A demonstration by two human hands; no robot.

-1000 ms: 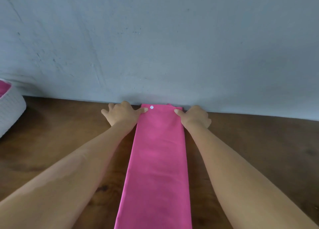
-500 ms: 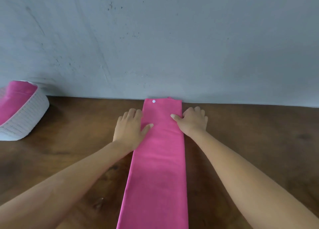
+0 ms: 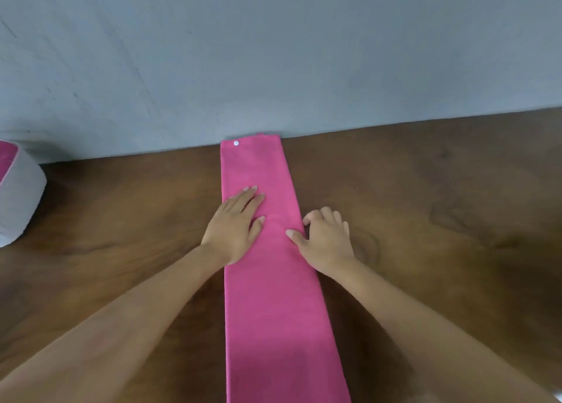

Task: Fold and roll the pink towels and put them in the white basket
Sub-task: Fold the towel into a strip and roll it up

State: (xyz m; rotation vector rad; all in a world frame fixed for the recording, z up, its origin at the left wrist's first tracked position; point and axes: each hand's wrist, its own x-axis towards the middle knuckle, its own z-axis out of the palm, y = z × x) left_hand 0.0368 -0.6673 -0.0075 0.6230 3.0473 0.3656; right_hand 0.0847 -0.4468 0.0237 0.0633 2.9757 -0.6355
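Fingers (image 3: 248, 197) of left hand (image 3: 234, 229): straight and slightly spread, laid flat on the pink towel (image 3: 273, 311); nothing is gripped.
Fingers of right hand (image 3: 327, 243): the thumb lies on the towel's right margin. The other 4 are bent on the table (image 3: 425, 220) just beside that edge. Whether they pinch the edge cannot be told.
Pink towel: folded into 1 long narrow strip, flat on the table. Its far end touches the wall (image 3: 273, 53) and its near end runs out of frame toward the person.
Snap button (image 3: 236, 143): pale, on the top face at the strip's far left corner.
White basket (image 3: 21, 196): at the left frame edge, near the wall and well apart from the strip. Pink fabric (image 3: 6, 156) shows inside it, probably a stored towel.
Reason for hand placement (judgement): the flat left palm presses the layers down and stops the strip from sliding. The right hand follows the edge to keep the layers in line.
Step in hand (judgement): smoothing the strip. Folding looks complete; rolling has not begun.
Next move requires (judgement): 2 hands level at 1 end and tight, even turns, otherwise the roll will skew into a cone.
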